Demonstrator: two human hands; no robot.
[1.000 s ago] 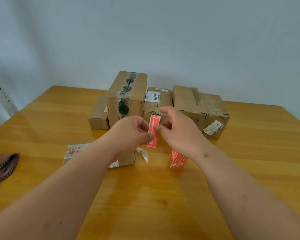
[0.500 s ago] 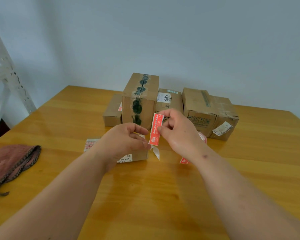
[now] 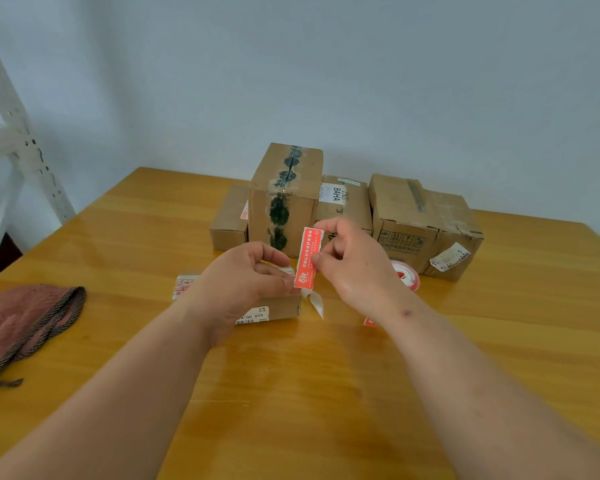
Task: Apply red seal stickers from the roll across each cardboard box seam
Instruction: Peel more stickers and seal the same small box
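Head view: right hand [image 3: 352, 263] pinches red sticker [image 3: 308, 258] upright above table [image 3: 291, 393] middle; left hand [image 3: 243, 282] pinches its lower end and white backing [image 3: 316, 303]. Thin, limp, tacky; best held by the edges. Roll [image 3: 407, 277] sits beside boxes [image 3: 286, 195].

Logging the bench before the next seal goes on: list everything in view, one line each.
red seal sticker: 1, red with white print, held upright between both hands
white backing strip: 1, white, hanging below the sticker
sticker roll: 1, red and white, on the table behind the right wrist
cardboard boxes: 5 brown, grouped at the back
flat box: 1, brown, under the left hand
folded cloth: 1, reddish-brown, left table edge
table: 1, yellow wood
metal shelf frame: 1, white, far left
left hand: pinching the sticker's lower end
right hand: pinching its right edge
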